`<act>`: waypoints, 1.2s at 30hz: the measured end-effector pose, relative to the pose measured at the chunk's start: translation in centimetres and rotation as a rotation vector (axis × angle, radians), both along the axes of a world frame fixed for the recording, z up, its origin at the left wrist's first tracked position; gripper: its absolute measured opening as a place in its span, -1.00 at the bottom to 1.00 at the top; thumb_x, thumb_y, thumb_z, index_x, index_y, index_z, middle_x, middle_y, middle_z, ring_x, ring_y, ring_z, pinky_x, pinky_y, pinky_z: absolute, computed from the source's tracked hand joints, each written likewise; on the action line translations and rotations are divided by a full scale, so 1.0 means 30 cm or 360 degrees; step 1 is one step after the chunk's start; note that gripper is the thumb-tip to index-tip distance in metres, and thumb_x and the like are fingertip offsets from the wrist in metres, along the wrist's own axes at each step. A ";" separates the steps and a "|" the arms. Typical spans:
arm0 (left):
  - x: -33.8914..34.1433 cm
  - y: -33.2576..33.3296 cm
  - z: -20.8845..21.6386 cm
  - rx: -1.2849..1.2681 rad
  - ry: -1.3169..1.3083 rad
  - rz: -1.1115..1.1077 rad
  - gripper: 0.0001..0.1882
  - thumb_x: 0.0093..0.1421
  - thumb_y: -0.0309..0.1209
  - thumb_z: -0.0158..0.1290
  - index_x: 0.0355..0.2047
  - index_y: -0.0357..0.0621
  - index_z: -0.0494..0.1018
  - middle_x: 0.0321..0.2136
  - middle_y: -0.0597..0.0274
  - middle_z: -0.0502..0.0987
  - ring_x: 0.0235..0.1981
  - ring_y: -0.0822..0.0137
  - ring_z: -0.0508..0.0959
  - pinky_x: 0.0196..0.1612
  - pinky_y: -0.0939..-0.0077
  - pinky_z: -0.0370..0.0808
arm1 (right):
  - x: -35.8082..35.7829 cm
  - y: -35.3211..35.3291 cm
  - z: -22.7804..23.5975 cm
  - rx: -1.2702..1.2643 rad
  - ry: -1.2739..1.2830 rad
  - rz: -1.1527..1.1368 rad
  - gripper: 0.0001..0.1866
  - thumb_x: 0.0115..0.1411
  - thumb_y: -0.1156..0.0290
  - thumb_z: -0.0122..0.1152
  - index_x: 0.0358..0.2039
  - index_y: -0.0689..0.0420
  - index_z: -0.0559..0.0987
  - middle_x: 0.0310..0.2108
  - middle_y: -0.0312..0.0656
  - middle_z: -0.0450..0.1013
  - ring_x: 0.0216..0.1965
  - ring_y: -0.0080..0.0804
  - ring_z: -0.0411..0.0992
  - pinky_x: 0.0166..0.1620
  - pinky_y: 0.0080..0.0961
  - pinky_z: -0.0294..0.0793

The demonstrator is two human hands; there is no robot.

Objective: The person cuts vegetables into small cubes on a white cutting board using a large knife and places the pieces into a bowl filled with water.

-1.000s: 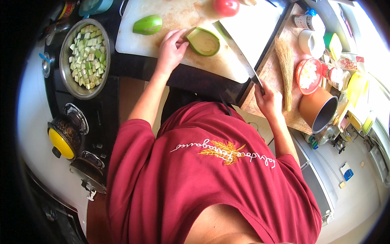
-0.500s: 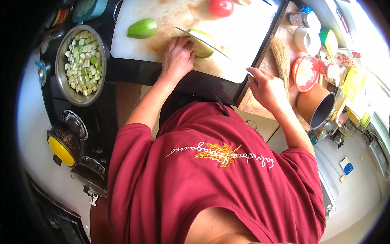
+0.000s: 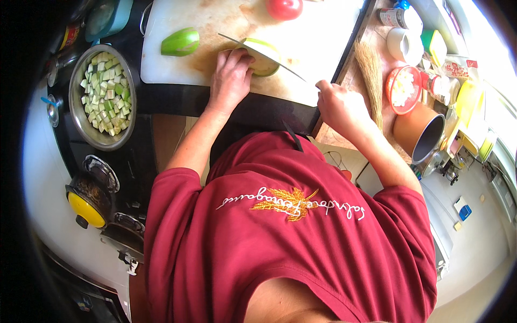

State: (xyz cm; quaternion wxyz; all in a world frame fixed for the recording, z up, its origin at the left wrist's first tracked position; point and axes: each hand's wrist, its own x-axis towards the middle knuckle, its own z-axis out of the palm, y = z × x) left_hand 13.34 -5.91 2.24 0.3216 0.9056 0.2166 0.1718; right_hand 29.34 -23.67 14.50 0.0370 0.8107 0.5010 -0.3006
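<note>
In the head view, my left hand [image 3: 231, 81] grasps the left end of a pale green squash half [image 3: 265, 68], fingers bent against it, near the close edge of the white cutting board [image 3: 309, 32]. My right hand [image 3: 342, 105] is clenched around the handle of a knife [image 3: 288, 70], and the blade slants up and left across the top of the squash half; I cannot tell whether it has cut in. Another green squash piece [image 3: 181, 42] lies left of my left hand, and a tomato [image 3: 284, 8] sits farther back on the board. On my left, a metal bowl [image 3: 102, 142] holds pale green cubes [image 3: 107, 97]. To my right are a straw brush [image 3: 370, 81], a red basket [image 3: 403, 111] with pale pieces inside and a brown pot [image 3: 410, 129] lying on its side.
</note>
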 end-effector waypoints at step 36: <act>-0.019 -0.024 -0.037 0.0087 -0.0238 0.0097 -0.84 -0.08 -0.57 0.18 -0.43 -0.21 0.48 -0.29 0.14 0.45 -0.20 0.07 0.42 -0.13 0.25 0.44 | -0.046 -0.067 -0.005 0.0219 0.0142 -0.0275 -0.78 0.17 0.36 0.04 -0.21 0.15 0.52 -0.35 0.03 0.51 -0.35 0.00 0.52 -0.27 -0.19 0.51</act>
